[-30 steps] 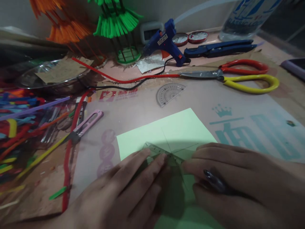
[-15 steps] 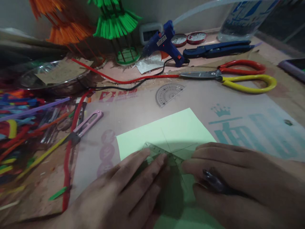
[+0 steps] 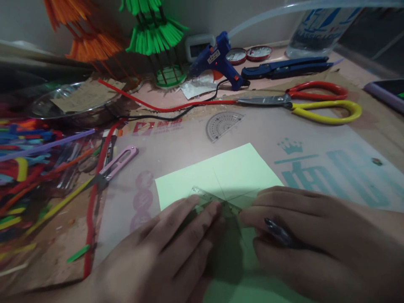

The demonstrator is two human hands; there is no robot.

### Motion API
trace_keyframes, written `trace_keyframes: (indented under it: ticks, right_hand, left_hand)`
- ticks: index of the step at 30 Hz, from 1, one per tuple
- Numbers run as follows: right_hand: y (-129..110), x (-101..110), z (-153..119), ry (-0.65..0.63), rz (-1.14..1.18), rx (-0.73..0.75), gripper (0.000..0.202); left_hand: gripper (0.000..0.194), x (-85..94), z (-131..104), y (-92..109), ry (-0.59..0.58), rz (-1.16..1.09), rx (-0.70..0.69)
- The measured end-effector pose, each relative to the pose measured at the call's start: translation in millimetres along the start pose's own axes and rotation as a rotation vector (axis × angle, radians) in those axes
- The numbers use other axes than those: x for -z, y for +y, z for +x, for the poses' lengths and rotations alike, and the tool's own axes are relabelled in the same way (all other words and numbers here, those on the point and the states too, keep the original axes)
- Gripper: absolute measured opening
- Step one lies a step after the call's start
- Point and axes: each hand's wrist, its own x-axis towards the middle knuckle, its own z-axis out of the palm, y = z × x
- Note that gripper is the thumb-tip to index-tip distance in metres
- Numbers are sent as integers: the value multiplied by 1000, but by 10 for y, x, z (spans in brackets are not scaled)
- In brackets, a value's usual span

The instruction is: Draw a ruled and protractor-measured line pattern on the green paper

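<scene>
Thin crossing lines mark a pale green sheet of paper on the translucent mat. My left hand lies over the sheet's left part, its fingers spread and pressing on a clear ruler. The ruler slants across the sheet near where the lines cross. My right hand rests at the ruler's right end, with a dark pen held between thumb and fingers. Where the pen meets the paper, if it does, is hidden.
A clear protractor lies beyond the sheet. Behind it are scissors, a blue glue gun and blue pliers. At left are a pink cutter, a metal bowl and colourful pipe cleaners.
The camera view has shifted slightly. Both hands, the ruler and the sheet keep nearly the same places relative to each other.
</scene>
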Motion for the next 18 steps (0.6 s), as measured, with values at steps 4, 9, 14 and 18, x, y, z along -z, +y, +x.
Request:
trace_keyframes:
  ticks: [4,9,14,18]
  right_hand:
    - [3,68,60,-53,55,-20,11]
    - [-24,167,130,-194,123,-103,17]
    - [-97,211,168,-240,106,-246,23]
    - [-130,211,167,-237,126,-310,22]
  left_hand:
    - [34,30,31,17,11,-4,24]
    - [39,12,28,14,65,-47,47]
    - [40,38,40,45,35,-12,51]
    - [41,63,64,43,68,13,15]
